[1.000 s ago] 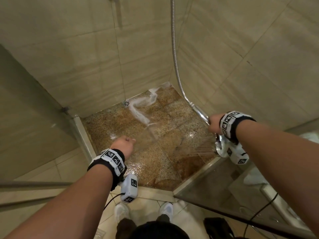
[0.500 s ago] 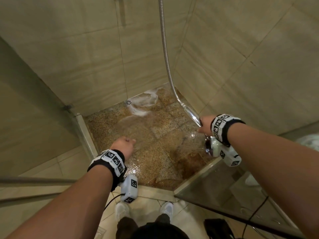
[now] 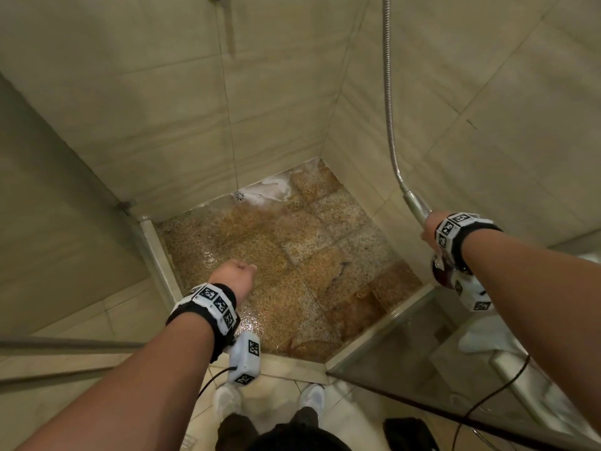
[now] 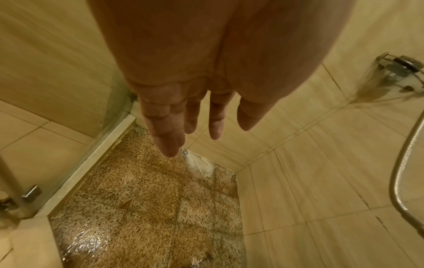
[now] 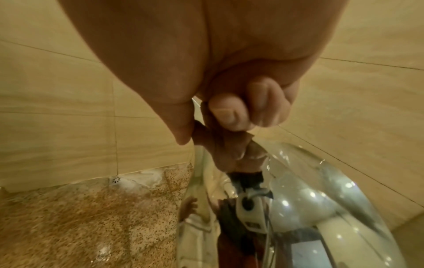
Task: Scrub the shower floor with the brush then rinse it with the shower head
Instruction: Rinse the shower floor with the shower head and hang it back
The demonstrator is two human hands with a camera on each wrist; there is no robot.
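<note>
— How is the left hand [image 3: 234, 277]?
— Held out low, palm down, fingers [image 4: 169, 132] hanging loose and straight, holding nothing.
— And the right hand [image 3: 430, 228]?
— Raised further out to the right, its fingers [image 5: 229, 112] curled tight in a grip.

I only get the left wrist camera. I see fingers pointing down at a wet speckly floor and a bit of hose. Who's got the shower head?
Observer: The right hand has it. In the right wrist view its fingers are curled round the handle of the shiny shower head.
Operator: Ooh! And where are the person's feet? Are they in the water?
Observer: No. The head view shows two white shoes outside the shower, on the bathroom tiles just before the threshold.
</note>
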